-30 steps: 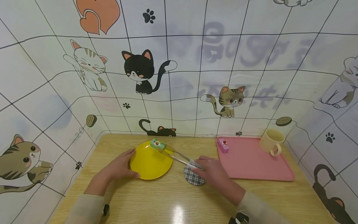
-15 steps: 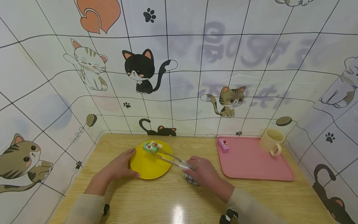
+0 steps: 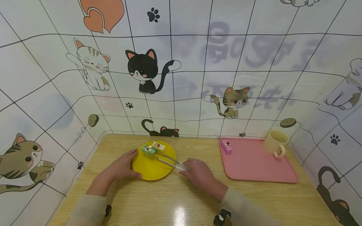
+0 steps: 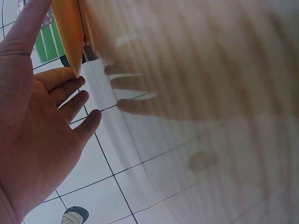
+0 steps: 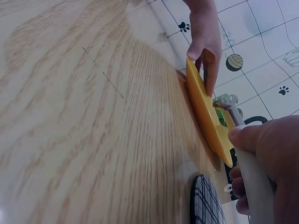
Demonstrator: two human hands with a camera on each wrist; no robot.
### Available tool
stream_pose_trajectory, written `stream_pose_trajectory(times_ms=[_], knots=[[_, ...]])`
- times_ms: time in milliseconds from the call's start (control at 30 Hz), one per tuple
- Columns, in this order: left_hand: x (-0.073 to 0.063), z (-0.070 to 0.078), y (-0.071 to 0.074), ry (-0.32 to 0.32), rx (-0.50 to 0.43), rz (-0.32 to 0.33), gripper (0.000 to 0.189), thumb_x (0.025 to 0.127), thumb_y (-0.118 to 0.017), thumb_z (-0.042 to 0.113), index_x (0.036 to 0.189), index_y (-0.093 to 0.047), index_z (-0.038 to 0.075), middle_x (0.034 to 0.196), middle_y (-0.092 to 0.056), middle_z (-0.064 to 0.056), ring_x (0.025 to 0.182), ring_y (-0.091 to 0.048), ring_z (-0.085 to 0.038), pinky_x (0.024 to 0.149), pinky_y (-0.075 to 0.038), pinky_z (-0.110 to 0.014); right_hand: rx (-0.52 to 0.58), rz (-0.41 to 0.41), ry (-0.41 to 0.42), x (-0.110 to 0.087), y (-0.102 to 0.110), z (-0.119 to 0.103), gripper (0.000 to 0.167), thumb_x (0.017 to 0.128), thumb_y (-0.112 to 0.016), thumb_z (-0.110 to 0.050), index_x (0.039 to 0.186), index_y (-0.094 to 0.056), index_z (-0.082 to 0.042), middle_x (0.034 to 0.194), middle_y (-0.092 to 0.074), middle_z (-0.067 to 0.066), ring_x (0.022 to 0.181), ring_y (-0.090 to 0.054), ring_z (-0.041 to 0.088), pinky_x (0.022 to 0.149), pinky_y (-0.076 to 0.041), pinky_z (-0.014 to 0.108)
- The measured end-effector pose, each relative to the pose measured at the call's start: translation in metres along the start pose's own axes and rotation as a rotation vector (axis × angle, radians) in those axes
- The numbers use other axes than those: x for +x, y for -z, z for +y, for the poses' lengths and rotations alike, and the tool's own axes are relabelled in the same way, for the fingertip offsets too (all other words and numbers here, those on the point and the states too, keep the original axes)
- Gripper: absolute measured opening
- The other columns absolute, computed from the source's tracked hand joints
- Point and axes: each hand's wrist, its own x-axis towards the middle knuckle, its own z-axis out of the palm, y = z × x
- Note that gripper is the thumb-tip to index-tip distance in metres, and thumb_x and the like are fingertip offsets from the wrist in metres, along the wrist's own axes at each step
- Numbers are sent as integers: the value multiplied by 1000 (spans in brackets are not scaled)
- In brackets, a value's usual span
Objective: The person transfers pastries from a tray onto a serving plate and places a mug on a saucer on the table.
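"Green, block-shaped toy cake slice (image 3: 147, 149): where is it?"

"On the far left part of the round yellow plate (image 3: 150, 171), far and left of the right hand (image 3: 199, 174). Its long axis slants from far left to near right, roughly in line with the silver metal tongs (image 3: 167, 161)."

"And the white toy cake slice (image 3: 159, 146)?"

"Just beside it, to the right and slightly farther."

"Are the tongs squeezing the green one?"

"Their tips reach its right end; I can't tell whether they pinch. The right fingers are curled round the tongs' handle."

"Which hand is nearer?"

"The left hand (image 3: 124, 166), thumb and fingers spread along the plate's left rim, holding it on the pale wooden worktop (image 3: 158, 201)."
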Motion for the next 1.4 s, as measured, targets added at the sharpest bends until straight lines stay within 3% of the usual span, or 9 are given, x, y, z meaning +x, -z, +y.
stream_pose_trajectory(times_ms=[300,533,833,1100,1400], knots=[[2,-1,-2,-6,3,-3,126,77,-98,59,166,-39,-9,175,-34,-27,160,-33,-52,129,-30,-67,10,-4,-5,5,-3,-3,28,99,-86,-37,113,-86,-13,81,-58,-12,66,-48,9,61,-46,25],[3,-5,-2,-21,24,8,126,77,-98,60,165,-40,-10,174,-36,-27,159,-35,-52,128,-32,-67,12,-3,18,10,-8,-2,20,98,-87,-33,101,-84,-14,76,-53,-11,64,-45,10,58,-43,26],[-1,3,2,-23,10,10,125,77,-99,56,164,-40,-11,173,-36,-28,158,-36,-53,128,-32,-68,16,-9,6,11,-8,-3,24,97,-88,-34,108,-87,-13,80,-60,-11,65,-49,10,60,-47,26],[0,2,1,-26,5,11,125,77,-99,57,165,-40,-10,174,-36,-28,159,-35,-53,128,-31,-68,33,-55,-64,12,-8,-4,28,98,-86,-41,108,-86,-15,76,-53,-10,64,-46,11,58,-41,26],[0,1,1,-30,6,12,125,77,-99,57,165,-40,-11,174,-36,-29,159,-35,-53,128,-30,-68,59,-41,-92,9,-9,-4,33,95,-89,-41,114,-86,-14,79,-57,-10,66,-49,11,59,-44,26]])
